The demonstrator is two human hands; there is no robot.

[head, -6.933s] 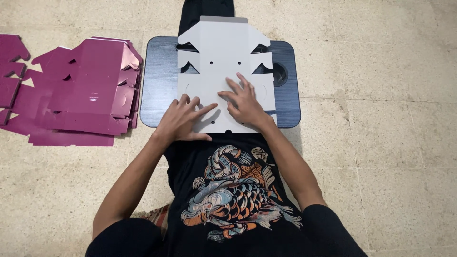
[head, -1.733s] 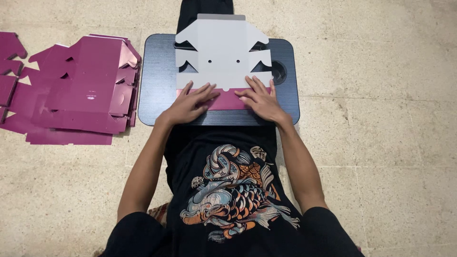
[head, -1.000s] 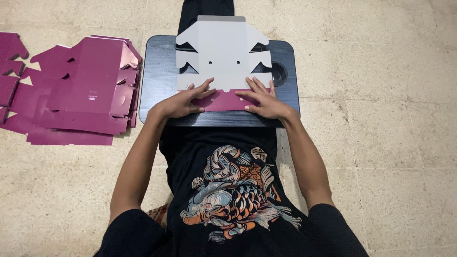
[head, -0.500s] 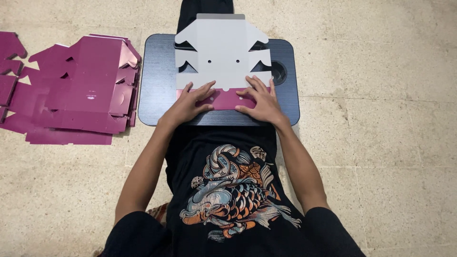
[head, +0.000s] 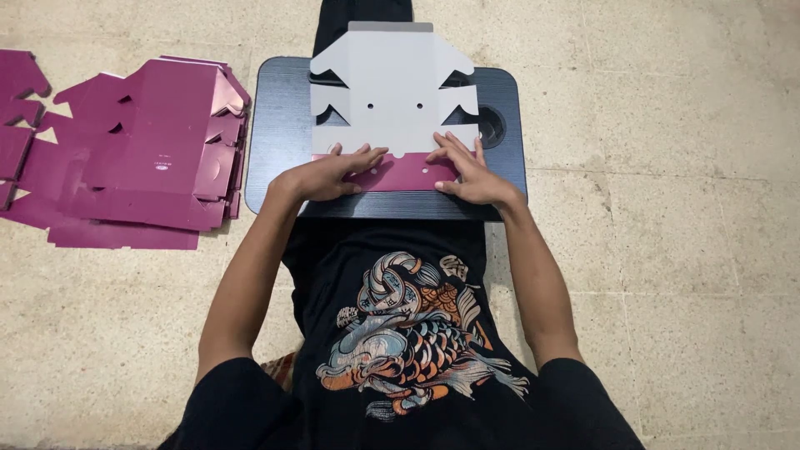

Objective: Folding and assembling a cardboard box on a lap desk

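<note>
A flat die-cut cardboard box blank (head: 392, 92), grey-white side up, lies on a dark lap tray (head: 279, 125). Its near flap (head: 404, 173) is folded over and shows its magenta side. My left hand (head: 329, 173) presses the left end of that flap with fingers spread. On the flap's right end rests my right hand (head: 462, 171), also flat with fingers apart. Neither hand grips anything; both press the fold down.
A pile of magenta flat box blanks (head: 142, 158) lies on the stone floor to the left of the tray, with more pieces (head: 21, 100) at the far left edge. A round recess (head: 492, 125) sits in the tray's right side. My legs run under the tray.
The near flap, flat and grey at first, has been folded over to show magenta. In the last second my hands have shifted slightly along the fold, still pressing it.
</note>
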